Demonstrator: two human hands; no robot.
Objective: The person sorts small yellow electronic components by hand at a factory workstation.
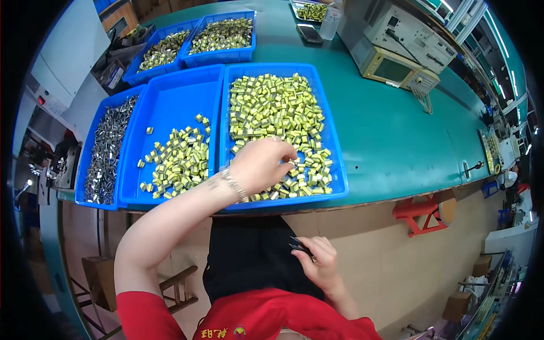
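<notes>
Two places left of the full tray [334, 148], one blue tray of silver parts [107, 153], too many to count, jumbled every way. Beyond and left of the full tray, one blue parts tray [150, 75]. Directly left of the full tray, one part-filled tray [175, 107], with a loose heap of yellow-wrapped blocks [184, 153] toward its near end and a few strays. Beyond the full tray, slightly left, another heaped tray [224, 56], making five blue trays. Nearer than the full tray, on a red shirt [266, 309], yellow lettering [215, 333] and one small emblem [239, 331].

Inside the full tray, more yellow-wrapped blocks, past counting, long axes turned every way. Over its near half, the left hand [263, 164], fingers curled down among the blocks; cannot tell about any block between the fingertips. Nearer than the full tray, off the tabletop [396, 141], one black tweezer-like tool [298, 246], gripped in the right hand [321, 260], tips slanting up and left toward the tray. Beyond the full tray, rightward, one dark flat device [310, 34], one clear bottle [331, 24], then two stacked instruments [396, 67], labels too small to read.
</notes>
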